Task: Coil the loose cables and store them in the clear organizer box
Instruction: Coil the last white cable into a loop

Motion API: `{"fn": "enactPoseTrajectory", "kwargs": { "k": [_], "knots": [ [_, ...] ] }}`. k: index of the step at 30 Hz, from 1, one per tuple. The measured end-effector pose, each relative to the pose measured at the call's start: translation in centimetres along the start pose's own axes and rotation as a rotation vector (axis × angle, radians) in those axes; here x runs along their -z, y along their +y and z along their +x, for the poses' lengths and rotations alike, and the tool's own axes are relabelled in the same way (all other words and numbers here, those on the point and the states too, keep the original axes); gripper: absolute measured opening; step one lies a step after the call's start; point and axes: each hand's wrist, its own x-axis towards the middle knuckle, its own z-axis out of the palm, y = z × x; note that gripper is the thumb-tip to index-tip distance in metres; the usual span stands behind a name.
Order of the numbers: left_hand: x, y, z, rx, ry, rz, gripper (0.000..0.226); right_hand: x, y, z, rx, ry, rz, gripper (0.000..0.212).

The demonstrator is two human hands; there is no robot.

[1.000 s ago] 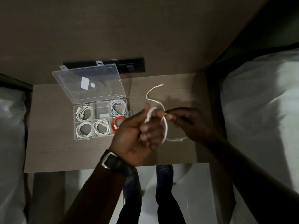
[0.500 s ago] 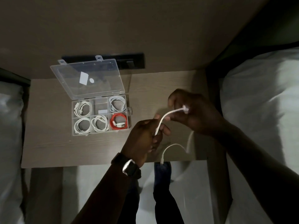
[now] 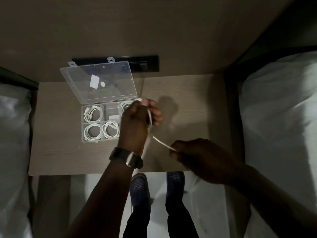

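A thin white cable (image 3: 158, 140) stretches taut between both hands above the bedside table (image 3: 188, 103). My left hand (image 3: 139, 121) grips the cable's upper part, with a loop over its fingers, right at the organizer's right side. My right hand (image 3: 193, 155) pinches the cable's lower end near the table's front edge. The clear organizer box (image 3: 93, 140) sits open on the table's left half, its lid (image 3: 99, 81) tilted back. Coiled white cables lie in several compartments; my left hand hides the right-hand compartments.
A black socket panel (image 3: 149, 64) is on the wall behind the box. Beds with white bedding flank the table on the left (image 3: 13, 134) and right (image 3: 281, 126). My feet in dark shoes (image 3: 139, 188) stand on the floor below the table's front edge.
My left hand has risen toward the organizer's right side and now covers the red cable's compartment. My right hand dropped toward the table's front edge, pulling the cable straight.
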Motion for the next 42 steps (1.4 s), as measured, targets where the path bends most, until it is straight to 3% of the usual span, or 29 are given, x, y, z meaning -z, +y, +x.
{"fn": "enactPoseTrajectory", "kwargs": {
  "k": [2, 4, 6, 8, 10, 12, 14, 16, 19, 21, 23, 26, 31, 33, 37, 42],
  "knots": [
    [-0.8, -1.3, -1.7, 0.008, -0.203, 0.363, 0.035, 2.5, 0.5, 0.1, 0.059, 0.212, -0.084, 0.02],
    [-1.6, -2.2, -3.5, 0.143, -0.361, 0.478, 0.054, 4.8, 1.7, 0.8, 0.062, 0.401, -0.108, 0.022],
    [-2.1, -1.9, -4.5, 0.315, -0.384, 0.276, 0.059, 5.3, 2.7, 2.0, 0.016, 0.453, 0.091, 0.014],
    [-2.3, -0.8, -4.4, 0.434, -0.346, -0.074, 0.05, 3.5, 3.4, 3.4, -0.086, 0.448, 0.333, 0.007],
    [-1.9, 0.2, -3.3, 0.39, -0.288, -0.395, 0.044, 0.8, 3.5, 3.7, -0.168, 0.419, 0.38, 0.021],
    [-0.9, 0.9, -1.9, 0.241, -0.184, -0.559, 0.039, -2.2, 2.7, 2.6, -0.182, 0.296, 0.368, 0.025],
    [0.1, 0.8, -0.9, 0.105, -0.057, -0.415, 0.035, -4.5, 1.1, 0.9, -0.166, 0.121, 0.375, 0.025],
    [0.7, 0.0, -0.8, 0.004, 0.031, -0.026, 0.032, -5.1, -0.9, -0.6, -0.095, -0.018, 0.276, 0.028],
    [0.9, -1.8, -2.5, -0.074, -0.166, 0.473, 0.033, -1.6, -1.3, -0.8, 0.014, 0.061, 0.034, 0.033],
    [0.5, -2.5, -4.4, -0.024, -0.322, 0.586, 0.043, 1.6, -0.5, -0.2, 0.104, 0.187, -0.03, 0.025],
    [-0.1, -2.2, -5.6, 0.136, -0.358, 0.395, 0.048, 3.6, 0.7, 0.8, 0.109, 0.258, 0.045, 0.015],
    [-0.7, -1.2, -5.9, 0.371, -0.376, 0.005, 0.046, 3.4, 1.6, 2.5, -0.01, 0.34, 0.49, 0.007],
    [-1.0, -0.3, -5.2, 0.489, -0.572, -0.691, 0.043, -1.5, -1.0, 3.9, -0.163, 0.53, 0.873, 0.03],
    [-0.3, -0.4, -4.8, 0.475, -0.582, -0.782, 0.045, -3.5, -2.4, 3.6, -0.243, 0.488, 1.141, 0.022],
    [1.7, -0.8, -4.5, 0.469, -0.609, -0.81, 0.044, -3.7, -3.0, 2.2, -0.337, 0.416, 1.58, 0.036],
    [2.9, -1.7, -4.7, 0.498, -0.568, -0.825, 0.045, -3.2, -3.2, 2.2, -0.321, 0.229, 1.347, 0.039]
  ]
}}
